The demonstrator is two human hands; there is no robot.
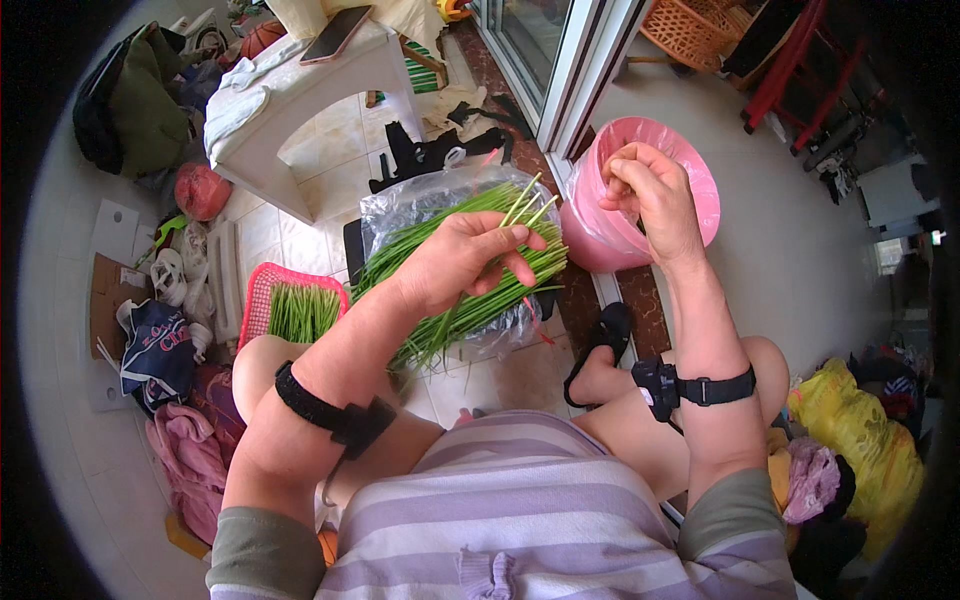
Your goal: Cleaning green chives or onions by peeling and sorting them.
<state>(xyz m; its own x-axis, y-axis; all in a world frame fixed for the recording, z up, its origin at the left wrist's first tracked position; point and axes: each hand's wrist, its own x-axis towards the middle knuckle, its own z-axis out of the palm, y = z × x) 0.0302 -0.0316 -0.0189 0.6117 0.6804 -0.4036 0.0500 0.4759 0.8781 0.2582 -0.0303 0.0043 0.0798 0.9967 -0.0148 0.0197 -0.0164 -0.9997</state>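
Observation:
Several thin green stalks (525, 208) are pinched between the thumb and fingers of my left hand (480, 251), above a large heap of long green stalks (420, 247) on a clear plastic bag (397, 196). My right hand (651, 191) is raised over a pink bin (604, 247) with a plastic liner; its thumb and fingertips meet, and whether something small is between them cannot be told. At the left, a pink basket (259, 300) holds upright green stalks (304, 311) packed side by side.
Beyond the basket stands a white arched stool (255, 142) with a phone (337, 34) and cloth on it. A sliding door frame (581, 75) and its floor track run beside the bin. Bags and clothes lie at both sides, with a yellow bag (862, 442) at the right.

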